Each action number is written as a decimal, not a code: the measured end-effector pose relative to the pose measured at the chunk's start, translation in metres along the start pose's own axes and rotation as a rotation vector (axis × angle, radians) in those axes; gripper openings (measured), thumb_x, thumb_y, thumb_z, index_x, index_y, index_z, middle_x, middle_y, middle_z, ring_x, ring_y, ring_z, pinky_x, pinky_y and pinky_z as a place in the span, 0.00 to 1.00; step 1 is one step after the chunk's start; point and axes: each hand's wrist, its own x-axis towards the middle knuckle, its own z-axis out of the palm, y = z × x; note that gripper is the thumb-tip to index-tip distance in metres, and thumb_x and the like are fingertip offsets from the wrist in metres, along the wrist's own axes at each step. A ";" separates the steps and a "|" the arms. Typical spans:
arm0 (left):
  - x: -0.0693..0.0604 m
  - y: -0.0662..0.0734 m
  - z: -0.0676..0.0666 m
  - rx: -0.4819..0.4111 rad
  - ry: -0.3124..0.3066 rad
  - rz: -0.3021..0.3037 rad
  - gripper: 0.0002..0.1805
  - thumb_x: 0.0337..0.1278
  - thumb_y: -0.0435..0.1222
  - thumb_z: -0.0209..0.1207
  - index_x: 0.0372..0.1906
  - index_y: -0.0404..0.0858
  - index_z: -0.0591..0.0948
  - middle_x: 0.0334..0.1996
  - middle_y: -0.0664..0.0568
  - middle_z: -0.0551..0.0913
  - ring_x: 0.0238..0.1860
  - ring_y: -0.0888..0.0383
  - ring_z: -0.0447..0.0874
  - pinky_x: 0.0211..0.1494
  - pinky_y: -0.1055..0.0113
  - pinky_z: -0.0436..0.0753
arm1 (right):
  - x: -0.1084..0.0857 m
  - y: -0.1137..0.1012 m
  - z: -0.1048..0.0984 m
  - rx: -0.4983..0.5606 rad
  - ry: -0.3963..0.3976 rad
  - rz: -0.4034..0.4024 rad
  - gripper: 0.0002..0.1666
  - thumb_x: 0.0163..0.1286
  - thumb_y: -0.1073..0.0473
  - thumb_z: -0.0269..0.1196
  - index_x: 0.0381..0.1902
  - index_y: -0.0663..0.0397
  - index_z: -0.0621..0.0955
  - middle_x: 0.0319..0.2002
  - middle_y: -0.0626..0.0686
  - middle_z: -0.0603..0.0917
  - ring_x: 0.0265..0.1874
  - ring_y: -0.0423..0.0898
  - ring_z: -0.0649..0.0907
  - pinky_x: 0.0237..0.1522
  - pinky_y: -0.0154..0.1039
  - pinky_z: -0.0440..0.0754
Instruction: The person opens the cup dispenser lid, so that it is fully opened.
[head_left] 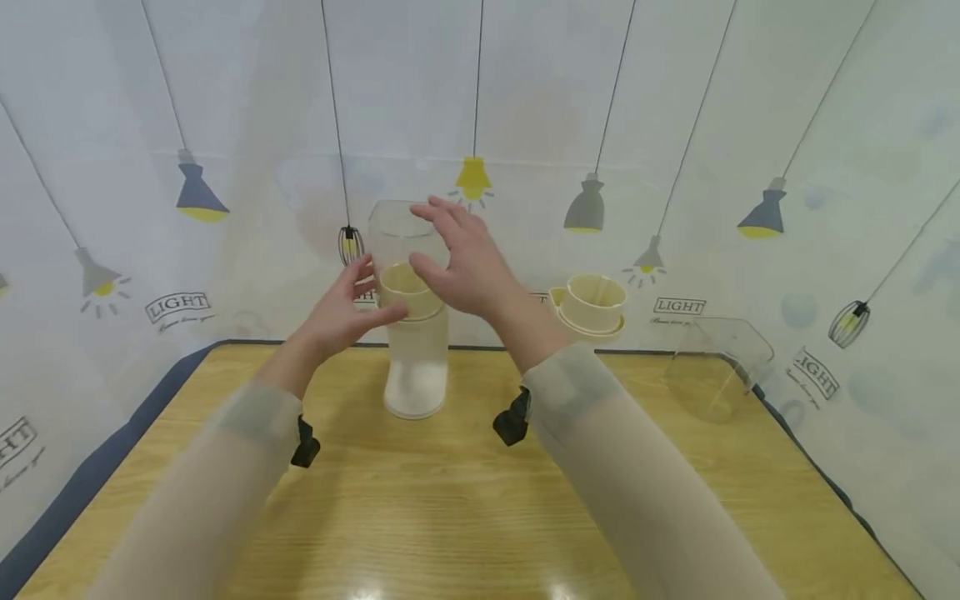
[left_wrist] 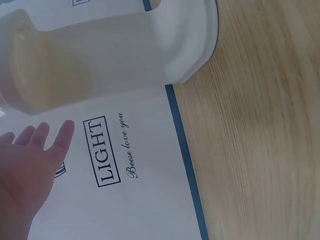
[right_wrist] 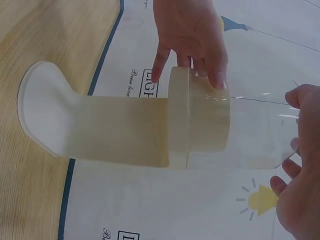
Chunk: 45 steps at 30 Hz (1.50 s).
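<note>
A white upright stand (head_left: 416, 375) with a flared foot rises from the back of the table. On top sits a cream collar (right_wrist: 179, 117), and above it a clear plastic container (right_wrist: 262, 130) fits around the cream part. My left hand (head_left: 341, 312) is around the collar from the left, thumb in front and several fingers behind. With thumb and fingers spread to either side, my right hand (head_left: 468, 267) holds the upper end of the clear container. In the left wrist view, the left hand (left_wrist: 25, 170) shows beside the frosted stand (left_wrist: 107, 55); its contact is hidden there.
A cream cup-shaped part (head_left: 594, 304) with a rim and side lip stands at the back right. Farther right, a clear plastic cover (head_left: 720, 371) rests near the table corner. A printed cloth backdrop (head_left: 420, 100) surrounds the wooden table (head_left: 420, 508).
</note>
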 end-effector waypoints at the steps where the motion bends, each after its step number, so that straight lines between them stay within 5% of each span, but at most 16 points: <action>1: 0.002 0.002 0.002 -0.003 0.000 0.000 0.60 0.54 0.51 0.72 0.82 0.54 0.43 0.79 0.51 0.51 0.77 0.46 0.52 0.66 0.36 0.69 | 0.001 -0.002 0.002 -0.016 -0.015 -0.006 0.35 0.75 0.47 0.58 0.77 0.38 0.64 0.77 0.47 0.59 0.76 0.49 0.56 0.75 0.53 0.56; 8: 0.008 0.007 0.014 -0.015 0.022 0.057 0.59 0.52 0.57 0.71 0.81 0.59 0.44 0.77 0.52 0.56 0.75 0.47 0.55 0.68 0.34 0.64 | -0.001 -0.006 0.008 -0.064 -0.012 0.002 0.34 0.74 0.45 0.58 0.76 0.35 0.66 0.76 0.44 0.61 0.75 0.47 0.56 0.74 0.50 0.58; 13: 0.005 -0.002 0.020 -0.004 0.027 0.048 0.61 0.48 0.56 0.74 0.80 0.62 0.45 0.74 0.50 0.59 0.71 0.45 0.60 0.63 0.38 0.73 | -0.005 -0.004 0.010 -0.032 0.023 -0.002 0.33 0.73 0.44 0.60 0.74 0.37 0.69 0.75 0.44 0.63 0.75 0.46 0.58 0.73 0.47 0.60; 24: -0.007 -0.013 0.031 0.027 0.100 0.061 0.64 0.45 0.52 0.78 0.80 0.53 0.46 0.74 0.49 0.55 0.70 0.45 0.58 0.64 0.42 0.73 | -0.013 -0.004 0.014 0.050 0.058 -0.039 0.35 0.70 0.44 0.64 0.72 0.39 0.70 0.73 0.45 0.64 0.75 0.41 0.57 0.72 0.46 0.63; 45: -0.041 -0.008 0.067 0.145 0.437 0.170 0.65 0.26 0.61 0.81 0.72 0.44 0.59 0.65 0.47 0.62 0.64 0.52 0.63 0.64 0.49 0.70 | -0.027 0.003 0.011 0.311 0.069 -0.078 0.34 0.65 0.51 0.71 0.68 0.43 0.74 0.72 0.45 0.64 0.70 0.41 0.67 0.66 0.42 0.72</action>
